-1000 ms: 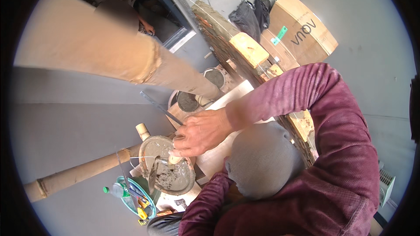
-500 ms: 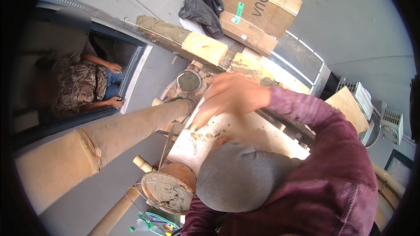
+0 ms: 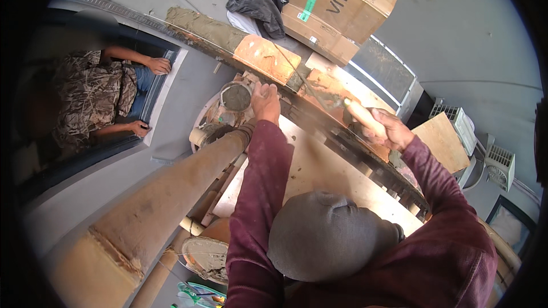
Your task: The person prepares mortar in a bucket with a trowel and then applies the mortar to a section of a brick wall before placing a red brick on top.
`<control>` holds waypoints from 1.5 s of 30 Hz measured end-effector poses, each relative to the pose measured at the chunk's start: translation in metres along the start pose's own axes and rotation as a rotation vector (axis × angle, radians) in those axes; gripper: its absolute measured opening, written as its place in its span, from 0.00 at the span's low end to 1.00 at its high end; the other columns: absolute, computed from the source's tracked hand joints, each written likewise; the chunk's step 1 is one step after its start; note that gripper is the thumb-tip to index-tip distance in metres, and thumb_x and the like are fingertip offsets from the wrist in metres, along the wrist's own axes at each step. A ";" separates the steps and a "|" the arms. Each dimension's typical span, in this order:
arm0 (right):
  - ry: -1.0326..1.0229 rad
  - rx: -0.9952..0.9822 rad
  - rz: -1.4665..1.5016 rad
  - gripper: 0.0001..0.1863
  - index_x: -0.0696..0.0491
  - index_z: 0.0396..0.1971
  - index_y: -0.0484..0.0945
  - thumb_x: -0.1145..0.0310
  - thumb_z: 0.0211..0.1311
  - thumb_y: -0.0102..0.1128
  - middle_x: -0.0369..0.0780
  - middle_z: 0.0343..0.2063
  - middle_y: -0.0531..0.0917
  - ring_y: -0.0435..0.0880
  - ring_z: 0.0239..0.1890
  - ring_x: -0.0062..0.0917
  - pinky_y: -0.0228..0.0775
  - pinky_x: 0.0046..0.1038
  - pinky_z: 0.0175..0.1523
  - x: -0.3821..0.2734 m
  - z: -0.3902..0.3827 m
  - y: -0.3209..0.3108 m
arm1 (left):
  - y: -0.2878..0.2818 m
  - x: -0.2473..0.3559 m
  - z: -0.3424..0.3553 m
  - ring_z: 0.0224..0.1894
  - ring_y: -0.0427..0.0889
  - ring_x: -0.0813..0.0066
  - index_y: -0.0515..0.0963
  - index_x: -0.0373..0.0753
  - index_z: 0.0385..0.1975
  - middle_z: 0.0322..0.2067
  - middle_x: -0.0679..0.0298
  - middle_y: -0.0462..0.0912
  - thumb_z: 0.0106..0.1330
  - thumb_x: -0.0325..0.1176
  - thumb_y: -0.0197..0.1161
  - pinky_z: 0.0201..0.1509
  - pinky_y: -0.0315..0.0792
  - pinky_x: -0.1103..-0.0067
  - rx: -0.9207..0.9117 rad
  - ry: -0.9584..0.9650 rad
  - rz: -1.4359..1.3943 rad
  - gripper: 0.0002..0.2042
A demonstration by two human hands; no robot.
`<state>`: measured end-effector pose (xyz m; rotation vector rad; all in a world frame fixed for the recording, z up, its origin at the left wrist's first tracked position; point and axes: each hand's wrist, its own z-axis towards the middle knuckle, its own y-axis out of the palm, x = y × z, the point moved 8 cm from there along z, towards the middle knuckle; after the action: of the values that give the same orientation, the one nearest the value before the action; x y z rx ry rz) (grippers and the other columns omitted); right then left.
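Observation:
My right hand [image 3: 394,130] is wrapped round the pale handle of a trowel [image 3: 365,118]. The tool's thin metal part points left over the top of a low wall. My left hand [image 3: 266,102] is by the wall's near side, next to a round container of grey mortar [image 3: 236,97]. Its fingers are curled, and what they hold, if anything, is hidden. An orange-tan block [image 3: 266,57] sits on the wall, with wet mortar [image 3: 205,29] spread to its left. More blocks with mortar [image 3: 331,84] lie to its right.
A thick bamboo pole [image 3: 171,188] crosses the left side. Below it stands a mortar bucket [image 3: 208,256]. A pale board [image 3: 314,165] lies beneath my arms, beside a rounded grey cloth shape [image 3: 331,236]. Another person [image 3: 97,97] is at the left window; cardboard boxes [image 3: 337,8] stand beyond.
My right hand has moved right, from above the board to the wall's right part, with the trowel now plainly visible. My left hand has come into sight beside the mortar container.

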<state>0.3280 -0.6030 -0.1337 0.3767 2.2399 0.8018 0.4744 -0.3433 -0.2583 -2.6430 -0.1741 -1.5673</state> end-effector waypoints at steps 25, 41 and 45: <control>-0.406 0.225 -1.417 0.28 0.58 0.55 0.71 0.49 0.67 0.47 0.57 0.42 0.80 0.78 0.46 0.50 0.71 0.44 0.49 -0.092 0.196 0.028 | 0.041 -0.021 0.036 0.65 0.64 0.62 0.36 0.40 0.71 0.67 0.52 0.57 0.63 0.20 0.57 0.67 0.60 0.72 -0.114 -0.156 0.004 0.42; -0.454 0.169 -1.572 0.26 0.58 0.49 0.73 0.50 0.68 0.45 0.57 0.28 0.81 0.80 0.37 0.53 0.71 0.48 0.42 -0.106 0.198 0.064 | 0.040 -0.019 0.035 0.64 0.65 0.67 0.36 0.44 0.72 0.66 0.56 0.58 0.63 0.17 0.54 0.67 0.60 0.74 -0.097 -0.156 -0.031 0.42; -0.398 0.221 -1.615 0.26 0.59 0.49 0.72 0.50 0.69 0.45 0.56 0.26 0.80 0.79 0.35 0.52 0.71 0.47 0.42 -0.105 0.210 0.035 | 0.048 -0.022 0.039 0.62 0.67 0.67 0.35 0.41 0.71 0.64 0.56 0.61 0.63 0.16 0.54 0.65 0.62 0.74 -0.112 -0.154 -0.023 0.42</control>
<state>0.5524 -0.5352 -0.1705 -1.0061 1.5113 -0.3704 0.5039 -0.3882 -0.2962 -2.8587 -0.1276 -1.4199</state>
